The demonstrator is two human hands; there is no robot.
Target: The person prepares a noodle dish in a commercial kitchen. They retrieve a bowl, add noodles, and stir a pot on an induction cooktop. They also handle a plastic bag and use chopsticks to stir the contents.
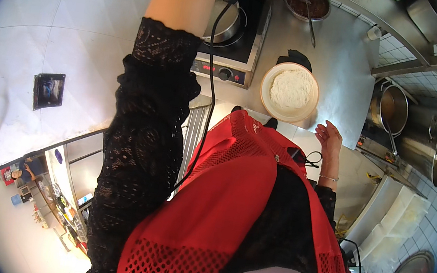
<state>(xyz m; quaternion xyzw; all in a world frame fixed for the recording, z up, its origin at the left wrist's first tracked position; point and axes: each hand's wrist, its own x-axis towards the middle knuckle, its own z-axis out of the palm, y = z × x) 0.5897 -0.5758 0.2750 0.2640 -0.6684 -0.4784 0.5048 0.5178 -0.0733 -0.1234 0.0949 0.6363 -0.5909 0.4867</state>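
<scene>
My left arm, in a black lace sleeve [148,126], stretches up past the induction cooker [203,68]; the hand itself is out of view beyond the top edge. Beside that forearm, a metal pot [229,33] sits on the cooker's black top. My right hand [328,136] hangs by the front edge of the steel counter [341,82], palm partly turned up, fingers slightly bent and holding nothing. The nearest thing to it is a pale bowl [264,94] with an orange-brown rim, apart from the fingers. White noodles [291,89] fill the bowl. A black cloth-like thing [299,58] lies just behind it.
A metal basin [285,5] of dark red-brown food, with a spoon [311,28] in it, stands at the counter's back. To the right are a pot with brown liquid [392,104] and a tall stockpot [421,140]. A black cable [210,81] hangs before me. Far left, a person [27,170] is visible.
</scene>
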